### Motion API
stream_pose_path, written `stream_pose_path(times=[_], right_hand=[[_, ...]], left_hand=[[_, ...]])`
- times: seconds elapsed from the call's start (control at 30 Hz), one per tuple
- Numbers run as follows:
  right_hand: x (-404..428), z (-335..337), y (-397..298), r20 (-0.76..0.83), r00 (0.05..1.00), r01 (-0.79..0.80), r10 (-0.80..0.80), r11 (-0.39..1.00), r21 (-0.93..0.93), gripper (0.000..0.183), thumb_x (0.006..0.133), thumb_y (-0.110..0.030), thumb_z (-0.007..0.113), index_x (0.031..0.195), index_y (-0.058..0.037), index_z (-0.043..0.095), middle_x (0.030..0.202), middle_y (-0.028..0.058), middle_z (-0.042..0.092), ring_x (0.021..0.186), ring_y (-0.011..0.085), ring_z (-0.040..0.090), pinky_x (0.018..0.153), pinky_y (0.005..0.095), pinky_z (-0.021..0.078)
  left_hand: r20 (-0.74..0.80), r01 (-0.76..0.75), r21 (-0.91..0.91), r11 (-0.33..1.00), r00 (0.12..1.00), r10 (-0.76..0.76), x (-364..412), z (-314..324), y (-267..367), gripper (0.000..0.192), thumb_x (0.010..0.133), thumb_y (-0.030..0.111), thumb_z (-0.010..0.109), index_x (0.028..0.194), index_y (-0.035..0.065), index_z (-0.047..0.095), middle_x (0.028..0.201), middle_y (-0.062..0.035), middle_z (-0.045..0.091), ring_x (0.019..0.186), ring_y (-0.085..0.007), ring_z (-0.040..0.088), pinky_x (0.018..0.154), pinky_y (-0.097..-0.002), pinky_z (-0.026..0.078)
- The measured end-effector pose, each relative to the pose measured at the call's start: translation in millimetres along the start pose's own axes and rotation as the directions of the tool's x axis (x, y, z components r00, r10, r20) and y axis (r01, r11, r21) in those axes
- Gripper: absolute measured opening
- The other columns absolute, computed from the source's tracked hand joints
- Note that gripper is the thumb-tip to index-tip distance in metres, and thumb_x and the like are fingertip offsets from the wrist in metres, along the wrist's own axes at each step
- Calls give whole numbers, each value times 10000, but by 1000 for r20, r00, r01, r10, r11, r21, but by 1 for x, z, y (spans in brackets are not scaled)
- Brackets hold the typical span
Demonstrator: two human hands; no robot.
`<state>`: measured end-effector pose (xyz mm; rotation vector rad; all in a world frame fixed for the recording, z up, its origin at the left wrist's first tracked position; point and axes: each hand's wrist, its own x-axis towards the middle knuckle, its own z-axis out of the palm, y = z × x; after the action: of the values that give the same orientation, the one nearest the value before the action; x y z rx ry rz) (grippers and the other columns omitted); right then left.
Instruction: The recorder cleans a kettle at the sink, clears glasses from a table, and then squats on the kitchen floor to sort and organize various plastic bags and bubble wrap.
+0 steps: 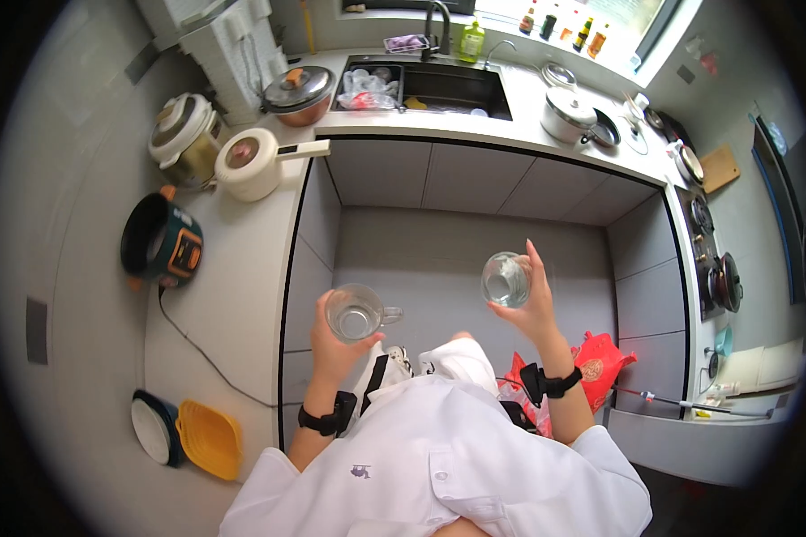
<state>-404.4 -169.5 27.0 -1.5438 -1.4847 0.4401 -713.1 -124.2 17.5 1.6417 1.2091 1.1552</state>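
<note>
My left hand (336, 342) is wrapped around a clear glass mug (354, 313), whose handle points right. In my right hand (536, 302) is a clear drinking glass (506, 280), gripped from its right side. Both vessels are held apart in the air over the grey floor, in front of my body. Whether the glasses hold any liquid cannot be told. Black straps circle both wrists.
A dark sink (453, 87) is in the far counter. On the left counter stand a cream electric pot (248, 164), a green cooker (161, 239) and a yellow basket (209, 440). A gas stove (702, 255) is at right; a red bag (598, 366) lies below it.
</note>
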Motion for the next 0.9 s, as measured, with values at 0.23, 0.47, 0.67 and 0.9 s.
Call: stream_pose_path(times=[0.23, 0.47, 0.67, 0.9], right_hand=[[140, -13, 87, -147, 989, -31, 33, 999, 18, 996, 525, -97, 787, 1335, -45, 212, 1092, 122, 461, 1017, 236, 494, 876, 327, 410], [313, -14, 213, -175, 984, 44, -42, 999, 9, 1006, 541, -177, 810, 1327, -15, 203, 1110, 158, 478, 1025, 260, 501, 878, 333, 408], [452, 16, 306, -112, 991, 72, -78, 996, -59, 1009, 544, -169, 804, 1324, -8, 184, 1139, 178, 450, 1059, 296, 467, 890, 345, 397], [572, 64, 393, 15, 998, 68, -68, 901, -429, 1038, 495, -141, 783, 1328, -17, 177, 1074, 168, 462, 927, 343, 477, 822, 380, 413]], left_hand=[[30, -45, -68, 997, 998, 47, 137, 56, -20, 784, 523, 220, 835, 1145, 39, 394, 1062, -99, 533, 985, -201, 525, 855, -321, 427], [-134, 56, 15, 998, 990, -54, 234, 129, -36, 766, 540, 190, 822, 1149, 29, 387, 1079, -106, 511, 1019, -209, 498, 878, -330, 409], [-218, 104, -32, 994, 970, -108, 310, 181, -28, 754, 551, 163, 810, 1151, 14, 379, 1095, -115, 497, 1036, -231, 484, 908, -337, 385], [-96, 232, -60, 971, 967, -237, 414, 198, -57, 772, 537, 146, 809, 1161, 8, 378, 1102, -108, 483, 1082, -221, 453, 941, -332, 352]])
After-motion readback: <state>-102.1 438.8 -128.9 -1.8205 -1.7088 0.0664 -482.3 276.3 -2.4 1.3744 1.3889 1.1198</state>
